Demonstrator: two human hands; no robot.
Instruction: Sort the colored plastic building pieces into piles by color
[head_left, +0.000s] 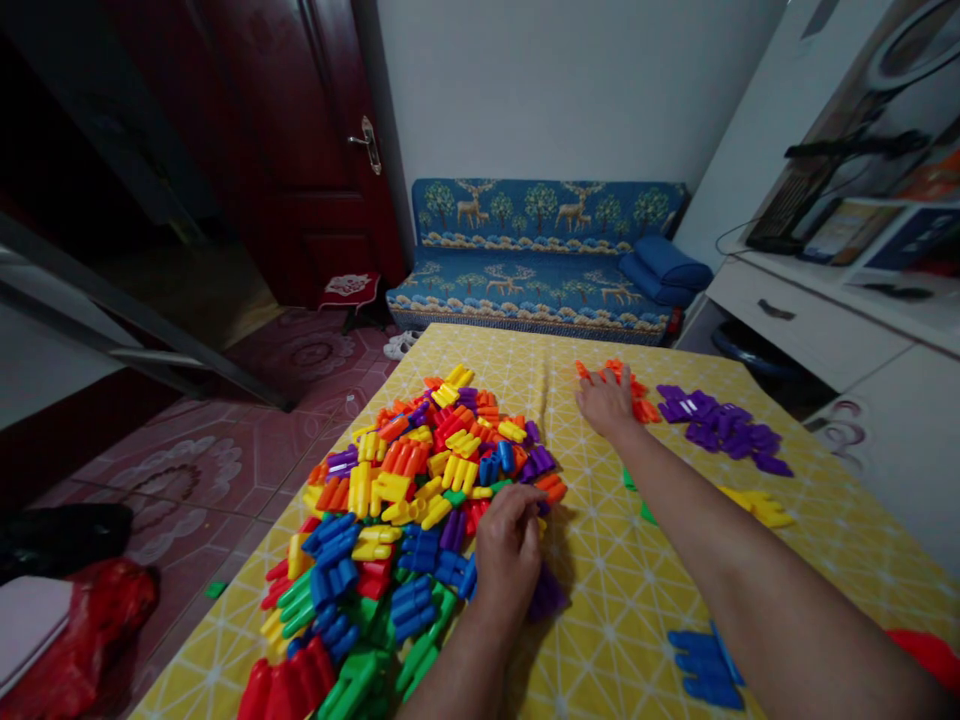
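A large mixed heap of plastic building blocks (405, 490) in red, yellow, blue, green, purple and orange covers the left part of the table. Over the heap's right edge, my left hand (510, 545) has its fingers curled and pinched at an orange block (551, 488). My right hand (606, 402) reaches farther forward, fingers spread and lowered onto a small pile of orange blocks (641, 400). Its fingers partly hide that pile, and anything under the palm is out of sight. Purple blocks (724, 425) lie grouped just right of the orange ones.
Yellow blocks (761, 507) lie beside my right forearm, which partly covers some green blocks (628, 482). Blue blocks (705, 665) sit near the front, with something red (926, 655) at the right edge. Beyond the patterned yellow tablecloth (495, 350) stands a blue sofa (540, 280).
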